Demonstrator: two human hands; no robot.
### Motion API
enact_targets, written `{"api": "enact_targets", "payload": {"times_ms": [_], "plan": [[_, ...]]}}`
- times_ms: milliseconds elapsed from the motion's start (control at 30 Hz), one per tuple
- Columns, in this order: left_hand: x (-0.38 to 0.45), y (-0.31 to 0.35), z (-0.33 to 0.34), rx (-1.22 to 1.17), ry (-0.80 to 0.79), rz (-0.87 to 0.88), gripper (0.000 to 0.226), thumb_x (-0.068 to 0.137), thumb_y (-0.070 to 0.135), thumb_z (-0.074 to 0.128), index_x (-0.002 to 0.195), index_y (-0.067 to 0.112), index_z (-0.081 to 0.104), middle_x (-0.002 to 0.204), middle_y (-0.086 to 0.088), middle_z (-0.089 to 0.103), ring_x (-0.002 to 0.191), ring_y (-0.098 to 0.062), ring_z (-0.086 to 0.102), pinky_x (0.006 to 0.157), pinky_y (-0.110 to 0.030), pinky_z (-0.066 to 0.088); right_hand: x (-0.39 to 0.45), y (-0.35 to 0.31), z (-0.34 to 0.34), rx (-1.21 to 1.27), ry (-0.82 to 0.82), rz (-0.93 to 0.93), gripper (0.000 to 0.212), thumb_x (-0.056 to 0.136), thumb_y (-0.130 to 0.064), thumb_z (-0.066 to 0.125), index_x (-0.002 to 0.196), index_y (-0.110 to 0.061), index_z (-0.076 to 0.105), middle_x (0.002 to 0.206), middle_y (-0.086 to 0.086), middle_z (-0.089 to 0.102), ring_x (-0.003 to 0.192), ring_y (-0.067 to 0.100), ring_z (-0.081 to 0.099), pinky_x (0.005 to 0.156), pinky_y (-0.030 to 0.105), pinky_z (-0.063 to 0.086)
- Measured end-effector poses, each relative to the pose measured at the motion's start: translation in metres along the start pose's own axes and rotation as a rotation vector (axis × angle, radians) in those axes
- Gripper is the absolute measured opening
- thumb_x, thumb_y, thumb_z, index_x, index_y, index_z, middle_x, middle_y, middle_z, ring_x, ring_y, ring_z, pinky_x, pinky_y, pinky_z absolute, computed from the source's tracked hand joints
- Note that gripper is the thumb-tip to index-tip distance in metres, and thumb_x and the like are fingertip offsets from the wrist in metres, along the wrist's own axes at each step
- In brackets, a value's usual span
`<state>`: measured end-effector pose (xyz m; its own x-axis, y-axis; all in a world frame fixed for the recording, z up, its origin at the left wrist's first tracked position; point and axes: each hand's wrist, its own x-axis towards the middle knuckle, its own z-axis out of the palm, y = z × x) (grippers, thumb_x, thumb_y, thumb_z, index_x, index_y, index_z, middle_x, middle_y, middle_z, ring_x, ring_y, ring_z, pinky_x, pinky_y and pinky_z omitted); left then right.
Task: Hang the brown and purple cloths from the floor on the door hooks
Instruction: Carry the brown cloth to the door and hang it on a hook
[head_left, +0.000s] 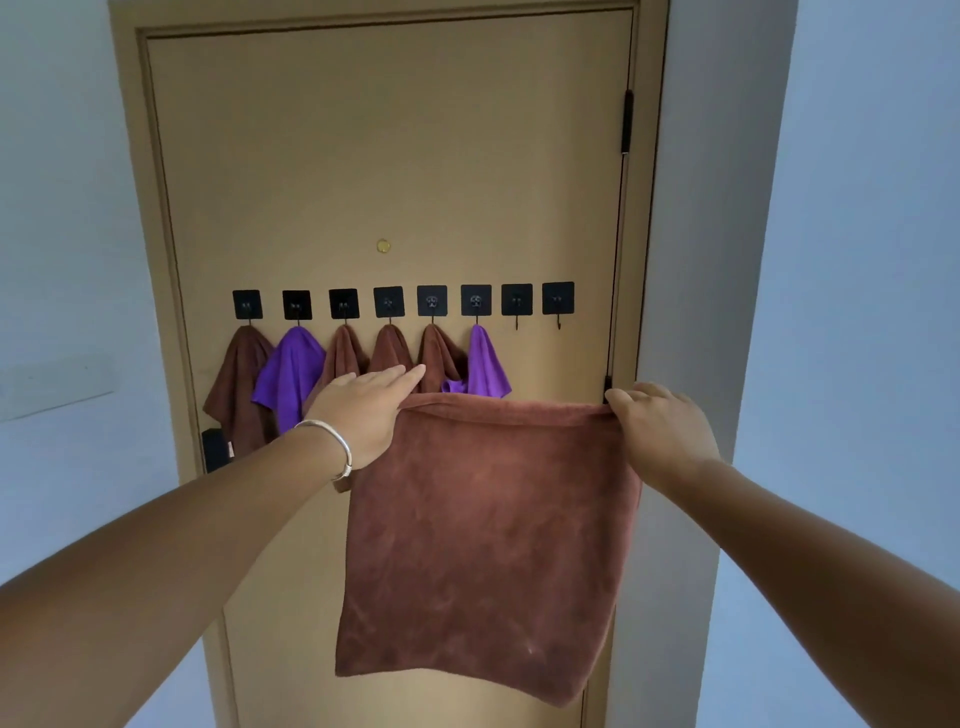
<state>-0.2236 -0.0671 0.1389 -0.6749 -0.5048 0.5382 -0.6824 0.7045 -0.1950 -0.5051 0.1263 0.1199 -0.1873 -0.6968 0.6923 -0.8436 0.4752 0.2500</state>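
Note:
A brown cloth (483, 540) hangs spread out in front of the tan door (389, 156), held by its top edge. My left hand (363, 410) pinches the cloth's top left corner, with its fingers stretched toward the door. My right hand (660, 431) grips the top right corner. A row of black square hooks (402, 301) crosses the door. Cloths hang on the six left hooks: several brown ones (239, 384) and two purple ones (293, 374) (485, 364). The two rightmost hooks (517, 301) (558, 299) are bare.
Pale blue-grey walls (857, 260) flank the door frame on both sides. A black hinge (627, 122) sits on the door's right edge. A dark handle part (215, 449) shows at the door's left edge behind my left forearm. A small brass peephole (383, 245) sits above the hooks.

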Motion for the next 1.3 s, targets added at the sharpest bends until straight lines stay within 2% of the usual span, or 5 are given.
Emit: {"api": "enact_targets", "payload": {"times_ms": [367,600,833,1000,1300], "plan": [[0.14,-0.056,0.095,0.013,0.064,0.142,0.068,0.092,0.003,0.038,0.153,0.024,0.017,0.154,0.005,0.033,0.137,-0.015,0.036,0.109,-0.031,0.032,0.139,-0.001,0.083,-0.04,-0.019,0.115,0.033,0.088,-0.008,0.047,0.113,-0.025,0.06,0.104,-0.003,0.064,0.109,0.018,0.05,0.089,0.032,0.042],[0.193,-0.064,0.13,-0.052,0.099,0.196,0.088,0.08,-0.009,0.041,0.15,0.031,0.007,0.156,0.002,0.022,0.084,-0.026,0.061,0.06,-0.031,0.041,0.185,-0.006,0.117,0.12,-0.02,0.27,0.022,0.085,-0.015,0.039,0.079,-0.018,0.06,0.074,0.001,0.057,0.069,0.018,0.051,0.055,0.027,0.039],[0.237,-0.054,0.139,-0.005,0.168,0.416,0.052,0.075,0.061,0.03,0.127,0.057,0.033,0.109,0.011,0.048,0.074,-0.013,0.048,0.063,-0.029,0.035,0.223,-0.006,0.135,0.576,0.017,0.594,0.024,0.077,-0.011,0.041,0.061,-0.015,0.057,0.06,0.002,0.059,0.055,0.021,0.055,0.046,0.023,0.036],[0.259,-0.043,0.136,-0.092,0.067,0.237,0.031,0.078,0.001,0.045,0.094,0.027,0.051,0.085,0.012,0.038,0.083,-0.016,0.041,0.053,-0.021,0.013,0.246,0.004,0.155,0.573,0.064,0.53,0.03,0.088,-0.011,0.037,0.069,-0.023,0.056,0.065,-0.004,0.058,0.061,0.017,0.054,0.049,0.026,0.035],[0.314,-0.016,0.14,-0.155,0.108,0.123,0.023,0.1,0.029,0.036,0.102,0.033,0.059,0.093,0.006,0.053,0.073,-0.02,0.055,0.064,-0.035,0.046,0.27,0.016,0.171,0.094,0.129,0.02,0.032,0.085,-0.057,0.056,0.071,-0.031,0.045,0.068,-0.014,0.049,0.068,0.014,0.053,0.068,0.032,0.031]]}}
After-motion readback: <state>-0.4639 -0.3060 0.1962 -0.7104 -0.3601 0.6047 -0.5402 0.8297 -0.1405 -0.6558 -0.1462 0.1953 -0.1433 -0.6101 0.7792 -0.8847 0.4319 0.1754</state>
